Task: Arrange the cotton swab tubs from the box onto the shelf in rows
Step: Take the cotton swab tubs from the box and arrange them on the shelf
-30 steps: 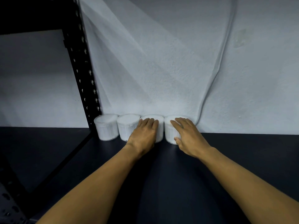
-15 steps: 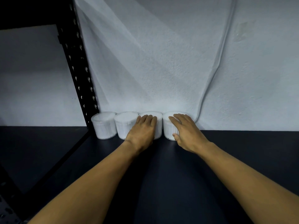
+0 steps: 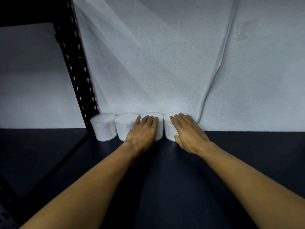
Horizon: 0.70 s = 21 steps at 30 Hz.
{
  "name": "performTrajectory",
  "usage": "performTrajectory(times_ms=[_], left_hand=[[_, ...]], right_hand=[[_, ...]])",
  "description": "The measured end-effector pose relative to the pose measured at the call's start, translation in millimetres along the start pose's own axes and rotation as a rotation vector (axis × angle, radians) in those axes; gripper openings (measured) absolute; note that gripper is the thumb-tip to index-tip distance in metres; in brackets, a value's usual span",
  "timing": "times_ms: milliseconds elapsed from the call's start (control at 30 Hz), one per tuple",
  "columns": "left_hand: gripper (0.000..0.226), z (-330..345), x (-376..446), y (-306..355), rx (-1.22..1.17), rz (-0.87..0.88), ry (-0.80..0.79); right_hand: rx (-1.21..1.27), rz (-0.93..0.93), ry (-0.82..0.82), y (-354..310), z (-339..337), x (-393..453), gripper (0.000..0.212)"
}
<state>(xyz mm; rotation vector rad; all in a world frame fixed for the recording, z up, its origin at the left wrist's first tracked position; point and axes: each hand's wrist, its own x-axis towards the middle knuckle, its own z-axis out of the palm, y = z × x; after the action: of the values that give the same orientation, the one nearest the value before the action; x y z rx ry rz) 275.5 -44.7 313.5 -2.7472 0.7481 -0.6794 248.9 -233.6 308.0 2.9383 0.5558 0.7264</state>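
Note:
Several white cotton swab tubs stand in one row against the wall at the back of the dark shelf. The leftmost tub and the second tub stand free, touching each other. My left hand lies over the third tub, fingers on its lid. Over the fourth tub sits my right hand, fingers across the lid and thumb against its front wall. The box is not in view.
A black perforated upright post rises just left of the row. A pale cable runs down the white wall and reaches the shelf right behind the fourth tub. Dark shelf surface extends to the right and toward me.
Both hands stay on the same two tubs. Only the view has shifted slightly.

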Motion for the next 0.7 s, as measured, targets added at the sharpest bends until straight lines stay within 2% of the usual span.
performTrajectory(times_ms=[167, 400, 500, 700], left_hand=[[0.074, -13.8, -10.2, 5.2, 0.046, -0.003, 0.02], [0.048, -62.0, -64.2, 28.3, -0.093, -0.02, 0.19], [0.049, -85.4, -108.9, 46.1, -0.181, -0.091, 0.282], [0.043, -107.9, -213.0, 82.9, -0.264, -0.152, 0.344]], right_hand=[[-0.099, 0.055, 0.018, -6.6, -6.2, -7.4, 0.071], [-0.046, 0.02, 0.053, -33.5, -47.1, -57.7, 0.065], [-0.053, 0.013, 0.126, -54.0, -70.3, -97.0, 0.06], [0.033, 0.053, 0.316, -100.4, -101.7, -187.1, 0.05]])
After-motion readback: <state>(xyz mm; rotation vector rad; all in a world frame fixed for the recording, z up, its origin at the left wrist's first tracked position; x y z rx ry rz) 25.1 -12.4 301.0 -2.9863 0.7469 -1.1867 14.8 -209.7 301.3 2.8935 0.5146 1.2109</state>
